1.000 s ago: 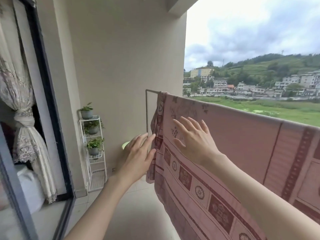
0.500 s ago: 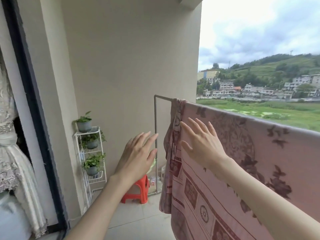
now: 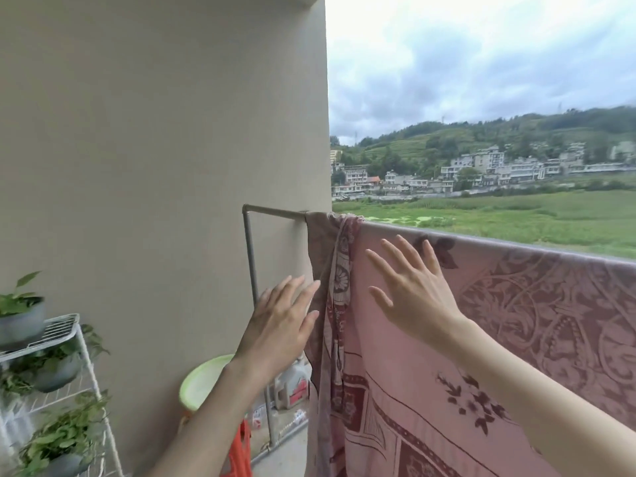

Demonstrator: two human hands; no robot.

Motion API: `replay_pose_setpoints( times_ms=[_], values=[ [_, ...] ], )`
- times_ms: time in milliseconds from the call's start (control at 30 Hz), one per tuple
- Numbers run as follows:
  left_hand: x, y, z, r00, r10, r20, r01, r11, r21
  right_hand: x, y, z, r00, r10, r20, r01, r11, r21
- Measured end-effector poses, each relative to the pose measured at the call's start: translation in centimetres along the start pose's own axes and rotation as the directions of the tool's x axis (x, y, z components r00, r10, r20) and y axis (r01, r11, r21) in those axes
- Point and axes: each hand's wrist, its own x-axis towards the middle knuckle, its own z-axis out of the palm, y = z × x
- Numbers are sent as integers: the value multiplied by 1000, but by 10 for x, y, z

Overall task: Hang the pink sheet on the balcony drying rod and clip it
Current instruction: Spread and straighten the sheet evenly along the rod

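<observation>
The pink patterned sheet [image 3: 516, 321] hangs draped over the metal drying rod [image 3: 275, 213], which runs from a bent corner post at the left across to the right. Its left edge is bunched in folds below the rod. My right hand [image 3: 409, 290] is spread flat with straight fingers against the sheet's front, just right of the bunched edge. My left hand [image 3: 282, 321] is held up with fingers extended beside the sheet's left edge, fingertips at or near the fabric; contact is unclear. No clip is visible.
A beige wall [image 3: 155, 166] stands close on the left. A white wire plant shelf [image 3: 65, 342] with potted plants stands at the lower left. Below the rod are a green basin [image 3: 203, 380], a red stool [image 3: 241, 452] and a white jug [image 3: 292, 387]. Beyond the rod lie open fields and buildings.
The view has shifted left and closer to the rod's end. Both hands stay spread; the right hand has stayed on the sheet while the left hand has neared the bunched edge.
</observation>
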Motion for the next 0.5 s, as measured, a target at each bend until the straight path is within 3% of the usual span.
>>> replay_pose_setpoints(
  times_ms=[133,300,500],
  values=[
    [54,-52,35,996,86,-16,-86,994,-66,45,-4,25,993,117,-9,-117,992,-49],
    [105,-72,81,982,191,-9,-190,970,-150,86,3,54,978,209,-1,-208,974,-92],
    [167,-90,136,975,201,-95,-213,965,-151,142,16,87,967,238,-93,-246,966,-79]
  ],
)
